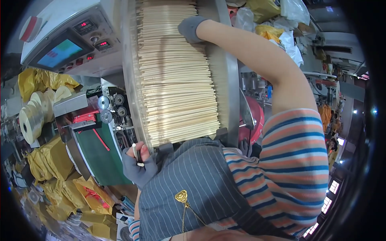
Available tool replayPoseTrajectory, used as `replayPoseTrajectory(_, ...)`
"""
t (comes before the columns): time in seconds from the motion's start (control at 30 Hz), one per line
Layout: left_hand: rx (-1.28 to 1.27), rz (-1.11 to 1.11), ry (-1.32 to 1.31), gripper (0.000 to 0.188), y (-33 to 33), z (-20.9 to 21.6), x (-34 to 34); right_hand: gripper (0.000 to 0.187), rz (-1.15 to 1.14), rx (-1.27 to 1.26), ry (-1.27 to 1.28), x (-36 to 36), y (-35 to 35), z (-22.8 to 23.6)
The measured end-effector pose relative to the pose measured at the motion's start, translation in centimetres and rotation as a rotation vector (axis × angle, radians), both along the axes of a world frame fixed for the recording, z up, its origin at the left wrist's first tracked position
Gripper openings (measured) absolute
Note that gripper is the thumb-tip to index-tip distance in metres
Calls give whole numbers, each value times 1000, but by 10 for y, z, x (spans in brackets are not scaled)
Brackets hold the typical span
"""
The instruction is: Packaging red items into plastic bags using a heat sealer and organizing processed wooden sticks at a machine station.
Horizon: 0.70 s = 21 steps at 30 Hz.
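Thin pale wooden sticks [179,90], like chopsticks, lie crosswise in a dense layer in a long metal trough [228,52]. At the far right of the layer, my right hand [191,29], in a grey glove, rests on the sticks near their ends. Its fingers are too hidden to tell how they are set. My left hand [140,166] is beside the near left corner of the trough, in a grey glove with bare fingertips. Its fingers are closed round a slim pale-and-dark object [135,149], whose kind I cannot make out.
On the left stands a machine control panel [60,50] with a screen and red displays. Below it are metal rollers [106,108], a green conveyor belt [94,152] with red strips, and film rolls [30,122]. Yellow bags [52,158] crowd the left; a red round stool [253,116] is right.
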<state>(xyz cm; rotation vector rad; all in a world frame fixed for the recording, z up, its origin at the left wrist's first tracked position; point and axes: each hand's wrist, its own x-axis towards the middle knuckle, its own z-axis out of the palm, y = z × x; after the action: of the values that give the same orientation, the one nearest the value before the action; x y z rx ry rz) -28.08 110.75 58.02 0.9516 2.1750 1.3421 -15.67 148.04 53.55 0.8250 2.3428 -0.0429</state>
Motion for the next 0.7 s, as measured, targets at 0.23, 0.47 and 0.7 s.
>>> replayPoseTrajectory(0.23,29,6,39,9,1,0,1,26,19,-48,-40,-2,7,-2)
replayPoseTrajectory(0.47,56,-20,-19,14,1,-2,0,26,131,79,-128,-1,-1,57)
replayPoseTrajectory(0.7,258,79,-244,36,16,51,-18,20,149,-250,812,4,-112,142)
